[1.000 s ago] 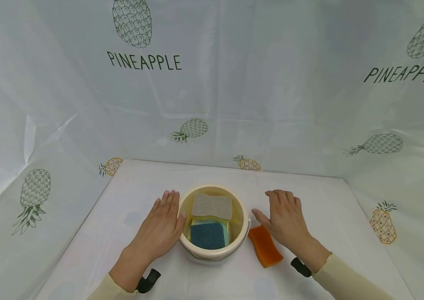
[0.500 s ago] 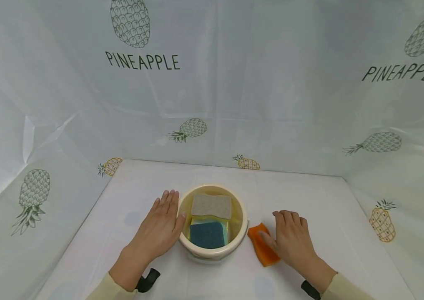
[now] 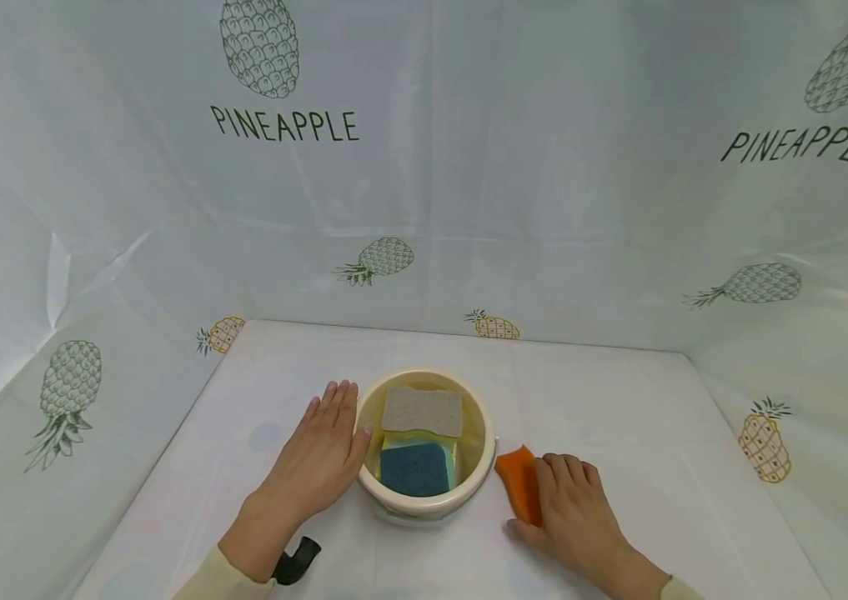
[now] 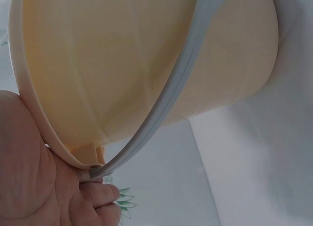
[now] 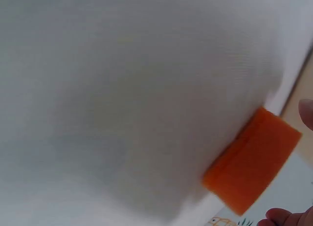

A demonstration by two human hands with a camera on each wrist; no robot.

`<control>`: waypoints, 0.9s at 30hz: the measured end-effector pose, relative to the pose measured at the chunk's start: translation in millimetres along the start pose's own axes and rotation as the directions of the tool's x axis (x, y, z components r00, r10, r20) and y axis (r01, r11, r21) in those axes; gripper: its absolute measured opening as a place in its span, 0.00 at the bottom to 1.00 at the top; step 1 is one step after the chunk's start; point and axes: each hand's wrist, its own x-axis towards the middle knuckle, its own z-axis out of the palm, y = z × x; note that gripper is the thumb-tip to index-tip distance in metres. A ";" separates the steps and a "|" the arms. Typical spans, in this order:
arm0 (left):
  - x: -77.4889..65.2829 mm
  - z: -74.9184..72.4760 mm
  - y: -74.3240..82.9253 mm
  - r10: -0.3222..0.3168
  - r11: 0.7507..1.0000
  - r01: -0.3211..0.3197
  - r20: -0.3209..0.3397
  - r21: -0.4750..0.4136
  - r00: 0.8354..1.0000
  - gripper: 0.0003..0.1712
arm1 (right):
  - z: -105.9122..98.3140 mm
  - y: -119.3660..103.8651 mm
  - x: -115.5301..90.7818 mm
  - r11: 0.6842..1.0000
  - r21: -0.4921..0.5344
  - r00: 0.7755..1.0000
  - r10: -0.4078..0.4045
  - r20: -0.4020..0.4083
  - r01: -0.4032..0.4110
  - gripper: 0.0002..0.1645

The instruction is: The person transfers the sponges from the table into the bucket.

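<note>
A cream bucket (image 3: 485, 467) stands on the table, with a grey-topped sponge (image 3: 422, 412) and a dark blue one (image 3: 414, 469) inside. Straight-fingered, my left hand (image 3: 316, 462) lies along the bucket's left rim, its thumb over the edge. In the left wrist view the palm is against the rim, by the end of the grey handle (image 4: 166, 99). An orange sponge (image 3: 519, 485) lies right of the bucket. My right hand (image 3: 577, 521) is over its right side, partly hiding it. The right wrist view shows thumb and fingertips spread around the orange sponge (image 5: 254, 160), a gap on either side.
The white-covered table (image 3: 589, 383) backs onto a hanging pineapple-print sheet (image 3: 574, 208), which also closes off both sides. A black strap piece (image 3: 296, 561) sits under the left wrist.
My right hand has come down and toward me, from above the orange sponge to its right side. My left hand and the bucket have stayed put.
</note>
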 end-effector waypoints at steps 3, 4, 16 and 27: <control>0.1 0.6 0.3 0.000 1.000 0.000 0.003 -0.006 1.000 0.40 | 3.9 9.0 -4.7 0.999 -0.024 1.000 -0.028 -0.008 0.028 0.53; 0.0 0.7 0.2 -0.001 1.000 0.001 0.004 -0.007 1.000 0.40 | 5.2 13.5 -5.4 0.999 -0.031 0.999 -0.032 -0.015 0.032 0.52; 0.1 0.8 -0.3 -0.002 1.000 0.002 -0.006 -0.012 1.000 0.40 | 11.6 66.2 4.8 0.999 -0.035 1.000 0.016 0.001 -0.016 0.53; -0.7 -0.3 0.2 -0.009 1.000 0.009 0.005 -0.014 1.000 0.40 | 18.2 69.5 6.6 1.000 -0.023 0.999 -0.003 0.050 0.004 0.41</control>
